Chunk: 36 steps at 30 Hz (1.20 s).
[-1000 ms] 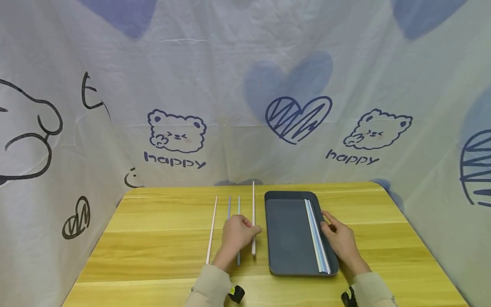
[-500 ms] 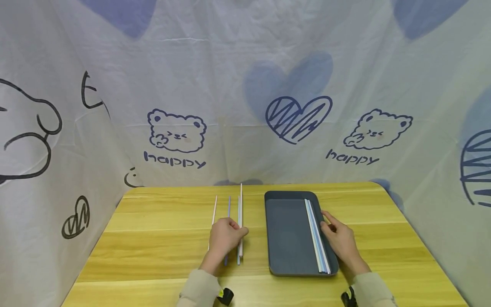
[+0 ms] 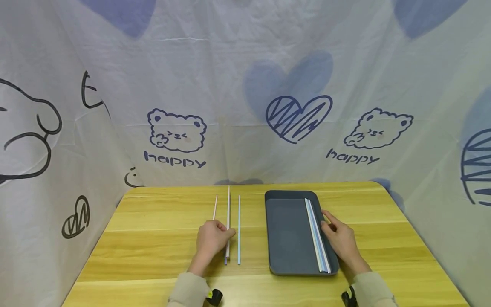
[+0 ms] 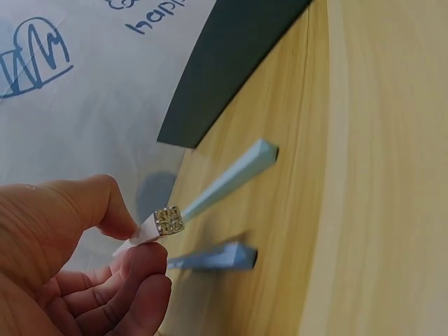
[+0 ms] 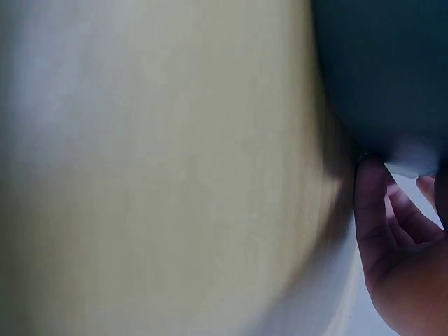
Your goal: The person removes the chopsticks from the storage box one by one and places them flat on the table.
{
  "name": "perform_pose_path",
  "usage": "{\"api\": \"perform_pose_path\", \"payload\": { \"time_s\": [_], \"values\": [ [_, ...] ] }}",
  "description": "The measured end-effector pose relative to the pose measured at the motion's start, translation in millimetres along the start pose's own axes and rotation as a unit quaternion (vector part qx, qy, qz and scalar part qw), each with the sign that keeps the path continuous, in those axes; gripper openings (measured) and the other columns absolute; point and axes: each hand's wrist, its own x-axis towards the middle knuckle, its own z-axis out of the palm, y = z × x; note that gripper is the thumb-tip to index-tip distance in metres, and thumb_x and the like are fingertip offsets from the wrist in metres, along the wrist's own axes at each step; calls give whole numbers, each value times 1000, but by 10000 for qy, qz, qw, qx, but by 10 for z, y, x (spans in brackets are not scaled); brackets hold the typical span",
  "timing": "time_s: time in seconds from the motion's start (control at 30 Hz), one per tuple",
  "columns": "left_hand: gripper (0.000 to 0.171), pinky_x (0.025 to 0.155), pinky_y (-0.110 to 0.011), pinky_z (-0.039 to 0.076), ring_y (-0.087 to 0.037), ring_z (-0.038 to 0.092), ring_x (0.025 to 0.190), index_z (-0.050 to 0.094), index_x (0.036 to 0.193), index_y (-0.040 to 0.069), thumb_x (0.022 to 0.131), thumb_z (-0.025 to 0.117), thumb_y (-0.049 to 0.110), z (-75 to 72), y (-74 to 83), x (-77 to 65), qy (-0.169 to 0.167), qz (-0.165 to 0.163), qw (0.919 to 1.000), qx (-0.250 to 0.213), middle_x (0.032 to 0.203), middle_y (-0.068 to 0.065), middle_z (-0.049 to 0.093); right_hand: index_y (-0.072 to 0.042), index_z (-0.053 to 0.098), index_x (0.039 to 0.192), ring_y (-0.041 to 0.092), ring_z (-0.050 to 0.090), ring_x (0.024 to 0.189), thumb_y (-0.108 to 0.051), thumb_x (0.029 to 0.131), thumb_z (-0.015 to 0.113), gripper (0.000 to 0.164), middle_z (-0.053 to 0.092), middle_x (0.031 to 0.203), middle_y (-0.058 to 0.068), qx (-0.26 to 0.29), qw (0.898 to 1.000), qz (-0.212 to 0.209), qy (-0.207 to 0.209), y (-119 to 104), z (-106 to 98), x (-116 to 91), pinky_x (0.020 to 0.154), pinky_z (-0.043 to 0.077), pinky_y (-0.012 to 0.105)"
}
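The left hand (image 3: pixel 214 238) is pinching a pale stick (image 3: pixel 228 209) between thumb and fingers, and the stick's patterned end (image 4: pixel 169 220) is facing the left wrist camera; the gold-toned marks on it are showing too small to read. From the head view, the pale stick is running over a blue stick (image 3: pixel 225 262), whose near end is peeking out below; I cannot tell whether the two are touching. A light blue stick (image 3: pixel 239 230) is lying on the surface (image 3: pixel 153 256) just right of the left hand, while a pink stick (image 3: pixel 215 207) is lying beyond that hand, partly hidden by it.

Right of the left hand and beside the right, a dark grey tray (image 3: pixel 285 232) is sitting on the surface. The right hand (image 3: pixel 339 238) is resting relaxed fingers against the tray's outer side. Just inside from those fingers, several white and blue sticks (image 3: pixel 317 236) are lying along the tray's wall.

Well beyond both hands, a cloth (image 3: pixel 238 64) is hanging. "happy" (image 3: pixel 174 160) is appearing under a bear (image 3: pixel 177 132) beyond the left hand, and again under a second bear (image 3: pixel 377 130) beyond the right; a scribbled heart (image 3: pixel 299 119) is sitting between them.
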Motion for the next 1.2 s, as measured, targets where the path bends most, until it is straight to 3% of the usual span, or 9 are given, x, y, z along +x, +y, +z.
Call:
{"api": "perform_pose_path", "payload": {
  "time_s": [0.67, 1.2],
  "values": [
    [17, 48, -27, 42, -14, 56, 54, 69, 76, 10, 80, 77, 24, -301, -306, 28, 181, -73, 9994, 272, 65, -1, 65, -15, 55, 154, 18, 58, 77, -28, 107, 58, 49, 74, 99, 16, -20, 10000, 41, 23, 4, -1, 8, 66, 46, 28],
    [19, 49, -28, 40, -15, 55, 56, 69, 78, 11, 81, 77, 28, -510, -544, 18, 63, -444, 9966, 697, 67, -1, 66, -18, 54, 155, 18, 57, 76, -31, 108, 57, 50, 74, 99, 15, -25, 9999, 103, -35, 12, 7, 5, 65, 45, 29]
  ]
}}
